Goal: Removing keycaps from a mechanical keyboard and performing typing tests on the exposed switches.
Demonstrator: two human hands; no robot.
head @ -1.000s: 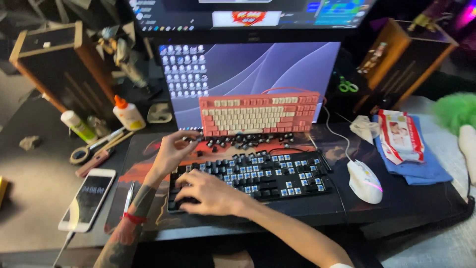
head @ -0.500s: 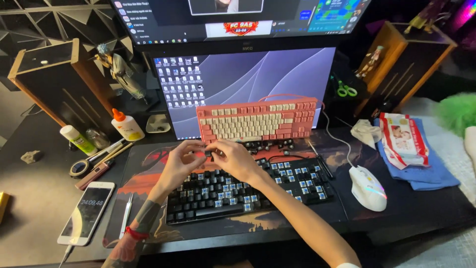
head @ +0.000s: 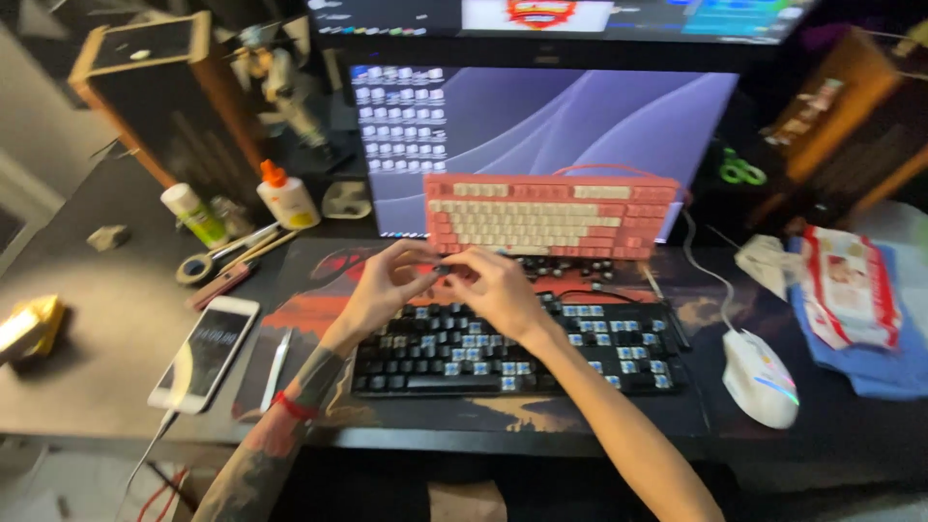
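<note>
Near the middle of the frame the left hand (head: 382, 288) and the right hand (head: 493, 290) were brought together, fingertips meeting around a small dark keycap-like piece (head: 443, 269); it was too small and blurred to identify with certainty. Both hands were pinched on it above the upper edge of a black mechanical keyboard with many caps removed and blue switches showing (head: 522, 348), which lay on a dark desk mat printed in red and black (head: 309, 309). Loose dark keycaps (head: 570, 269) lay just behind the hands. Beyond them, a pink and cream keyboard (head: 551, 215) leaned upright against a lit monitor showing a purple-blue desktop (head: 541, 126). At the lower right of the frame sat a white mouse with glowing lights (head: 759, 379), and further right a packet of wipes on a blue cloth (head: 851, 290). At the lower left a white smartphone (head: 205, 353) lay beside a slim pen-like tool (head: 276, 356). An orange-capped white bottle (head: 287, 195) stood at upper left.
</note>
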